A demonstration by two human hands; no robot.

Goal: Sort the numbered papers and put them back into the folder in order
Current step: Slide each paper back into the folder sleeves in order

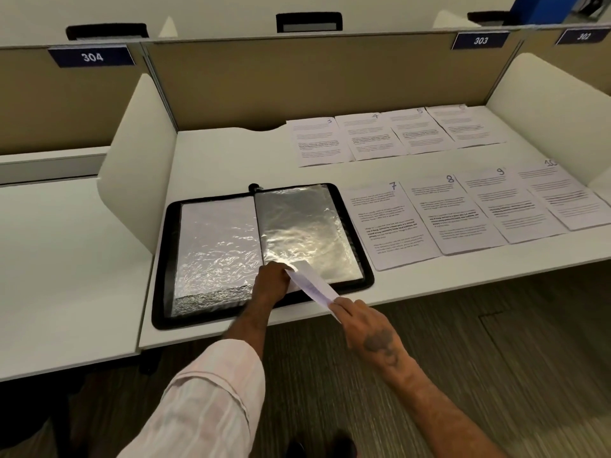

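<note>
Head view: right hand (365, 325) pinches paper (314, 286) by near end; far end at left hand (271, 281), grip unclear.

On the tan desk wall (297, 81), the left dark blue sign (92, 56) says 304, the middle blue sign (480, 40) says 303, and the right blue sign (582, 36) says 302. The back row of white paper sheets (373, 137) has 3, 4, 5 written in blue pen. The front row of white paper sheets (456, 213) has 7, 8, 9, 10.
</note>
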